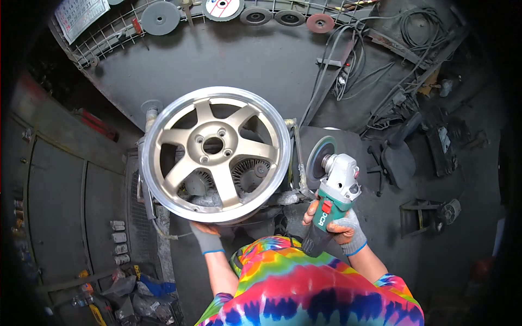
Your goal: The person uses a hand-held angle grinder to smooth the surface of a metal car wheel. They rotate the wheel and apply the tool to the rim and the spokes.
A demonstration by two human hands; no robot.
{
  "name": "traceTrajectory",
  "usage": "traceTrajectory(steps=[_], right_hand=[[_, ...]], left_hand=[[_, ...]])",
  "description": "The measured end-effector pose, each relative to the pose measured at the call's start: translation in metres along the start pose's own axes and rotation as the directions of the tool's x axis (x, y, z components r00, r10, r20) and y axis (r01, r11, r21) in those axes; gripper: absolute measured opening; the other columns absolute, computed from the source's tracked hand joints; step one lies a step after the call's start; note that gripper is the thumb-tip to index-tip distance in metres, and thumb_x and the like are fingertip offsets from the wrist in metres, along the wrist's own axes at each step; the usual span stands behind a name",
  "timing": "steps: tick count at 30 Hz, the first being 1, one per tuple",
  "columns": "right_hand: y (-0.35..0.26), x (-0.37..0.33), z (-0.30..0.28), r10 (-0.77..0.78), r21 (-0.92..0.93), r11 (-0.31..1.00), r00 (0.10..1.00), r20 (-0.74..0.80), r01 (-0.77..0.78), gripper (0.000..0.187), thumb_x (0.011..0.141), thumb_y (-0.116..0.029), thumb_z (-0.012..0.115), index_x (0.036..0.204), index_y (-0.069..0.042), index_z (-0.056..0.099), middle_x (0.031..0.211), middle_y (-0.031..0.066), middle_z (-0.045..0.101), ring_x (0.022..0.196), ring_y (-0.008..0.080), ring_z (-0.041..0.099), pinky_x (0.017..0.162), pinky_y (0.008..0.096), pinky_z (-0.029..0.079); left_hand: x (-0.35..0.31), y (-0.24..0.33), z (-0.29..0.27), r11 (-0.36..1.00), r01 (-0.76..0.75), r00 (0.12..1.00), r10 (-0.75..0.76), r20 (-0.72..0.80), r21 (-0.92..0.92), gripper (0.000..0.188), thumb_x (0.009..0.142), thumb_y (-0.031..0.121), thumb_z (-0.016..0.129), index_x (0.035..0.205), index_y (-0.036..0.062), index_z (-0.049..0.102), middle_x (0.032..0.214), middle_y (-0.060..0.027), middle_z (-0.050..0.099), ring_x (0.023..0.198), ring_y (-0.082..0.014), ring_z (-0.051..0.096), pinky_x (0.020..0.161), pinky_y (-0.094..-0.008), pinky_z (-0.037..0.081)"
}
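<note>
Right hand (342,225) clamped on green angle grinder (331,190) — left hand (205,231) grips gold alloy wheel (215,152) rim.

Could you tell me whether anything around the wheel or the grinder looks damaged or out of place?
Nothing stands out: the gold wheel sits level, left hand at its rim, and the right hand holds the angle grinder clear.

Free room: bare grey floor above the alloy wheel (213,153), up to the wire rack (117,30) of discs; also open floor right of the angle grinder (333,187). Obstacles: wheel rim fills the stand top; metal tube (297,155) stands between wheel and grinder disc, leaving a narrow gap; cable tangle (380,76) at upper right; cabinet (54,179) closes the left.
</note>
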State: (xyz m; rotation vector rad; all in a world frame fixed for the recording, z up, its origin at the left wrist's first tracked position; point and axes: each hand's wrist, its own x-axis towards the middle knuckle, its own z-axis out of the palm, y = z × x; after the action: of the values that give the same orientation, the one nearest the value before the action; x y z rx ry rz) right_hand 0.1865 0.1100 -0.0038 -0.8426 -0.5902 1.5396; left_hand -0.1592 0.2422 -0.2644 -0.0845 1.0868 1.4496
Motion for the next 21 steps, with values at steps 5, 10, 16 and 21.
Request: traceTrajectory(steps=[5, 10, 16, 21], right_hand=[[-0.009, 0.003, -0.032, 0.001, 0.025, 1.0, 0.999, 0.043, -0.002, 0.082, 0.065, -0.015, 0.084, 0.135, -0.001, 0.044, 0.104, 0.0173, 0.063, 0.099, 0.0346, 0.065, 0.088, 0.0522, 0.053], [0.001, 0.004, -0.049, -0.092, 0.14, 0.986, 0.996, 0.019, 0.089, 0.083, 0.063, -0.018, 0.084, 0.134, -0.002, 0.044, 0.104, 0.0168, 0.063, 0.098, 0.0348, 0.065, 0.088, 0.0535, 0.053], [0.002, -0.009, -0.075, -0.118, 0.174, 0.978, 0.993, 0.025, 0.112, 0.086, 0.064, -0.016, 0.084, 0.136, -0.003, 0.04, 0.104, 0.0155, 0.062, 0.1, 0.0354, 0.064, 0.09, 0.0537, 0.052], [-0.002, -0.01, -0.095, -0.216, 0.237, 0.949, 0.976, 0.005, 0.208, 0.084, 0.069, -0.018, 0.084, 0.138, -0.004, 0.038, 0.107, 0.0161, 0.062, 0.102, 0.0359, 0.063, 0.091, 0.0543, 0.053]], left_hand=[[-0.051, 0.117, 0.06, 0.965, -0.209, 0.934, 0.149, 0.326, 0.158, 0.09, 0.091, 0.064, 0.058, 0.153, 0.0054, 0.029, 0.158, -0.0164, 0.032, 0.141, -0.0345, 0.037, 0.117, -0.05, 0.034], [-0.09, 0.114, 0.14, 0.777, -0.486, 0.874, 0.422, 0.242, 0.401, 0.079, 0.094, 0.053, 0.063, 0.143, -0.0046, 0.043, 0.149, -0.0228, 0.044, 0.136, -0.0338, 0.042, 0.112, -0.0506, 0.036], [-0.11, 0.137, 0.186, 0.573, -0.567, 0.801, 0.551, 0.234, 0.592, 0.046, 0.101, 0.032, 0.059, 0.128, -0.0053, 0.061, 0.122, -0.016, 0.067, 0.11, -0.0219, 0.061, 0.103, -0.0369, 0.042], [-0.13, 0.146, 0.241, 0.542, -0.56, 0.825, 0.429, 0.367, 0.626, 0.039, 0.1, 0.024, 0.061, 0.126, -0.0056, 0.063, 0.118, -0.0137, 0.069, 0.106, -0.0167, 0.064, 0.094, -0.0286, 0.049]])
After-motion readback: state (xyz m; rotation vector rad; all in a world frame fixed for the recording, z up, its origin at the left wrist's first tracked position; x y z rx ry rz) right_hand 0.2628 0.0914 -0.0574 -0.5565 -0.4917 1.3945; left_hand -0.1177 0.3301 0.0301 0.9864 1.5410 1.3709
